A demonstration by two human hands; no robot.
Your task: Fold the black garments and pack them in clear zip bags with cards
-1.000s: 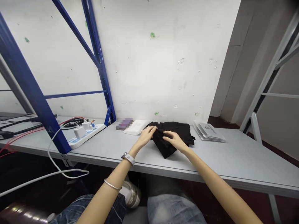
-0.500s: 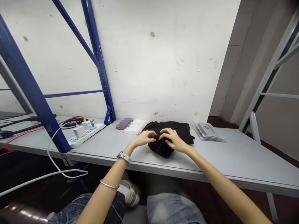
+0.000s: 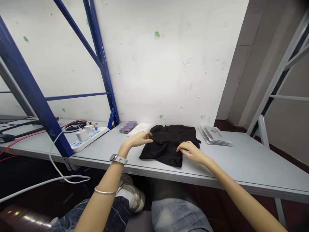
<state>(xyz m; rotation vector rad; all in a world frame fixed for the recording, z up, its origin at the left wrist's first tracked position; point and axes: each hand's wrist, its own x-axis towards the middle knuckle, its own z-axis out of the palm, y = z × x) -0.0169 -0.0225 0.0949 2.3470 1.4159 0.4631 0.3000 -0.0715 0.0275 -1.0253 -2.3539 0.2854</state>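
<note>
We judge the black cloth [image 3: 166, 146] on the worktop [image 3: 241, 158] only partly flattened — its near edge lies spread, while soft creases ruck its limp, matt middle. Our left hand [image 3: 140, 139] arches by its left side, thumb apart from fingers; our right hand [image 3: 193, 152] bunches its fingers at the right edge — whether pinching, we cannot tell.

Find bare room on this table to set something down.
Bare tabletop lies right of the stacked packets, and between the power strip and left hand. It's crowded around the black cloth and right hand, and by the purple item.
</note>
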